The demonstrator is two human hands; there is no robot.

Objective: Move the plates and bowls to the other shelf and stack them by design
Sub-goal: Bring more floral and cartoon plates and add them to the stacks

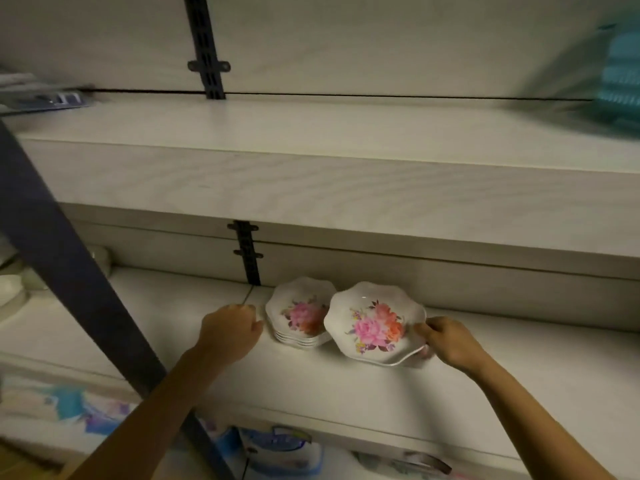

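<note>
Rightward, right hand (446, 341) pinching plate (374, 323) rim, stack (299, 315) just beside

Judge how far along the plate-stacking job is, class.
Done: matching floral plates sit in a stack on the lower shelf. In hand: the right hand pinches one tilted plate beside the stack; the left hand lies by the stack. Left: probably setting that plate on top; no bowls are visible.

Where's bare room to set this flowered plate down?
Bare: the lower shelf right of the right hand holding the plate; the upper shelf left of the teal basket. Crowded around the stack by the left hand.
</note>
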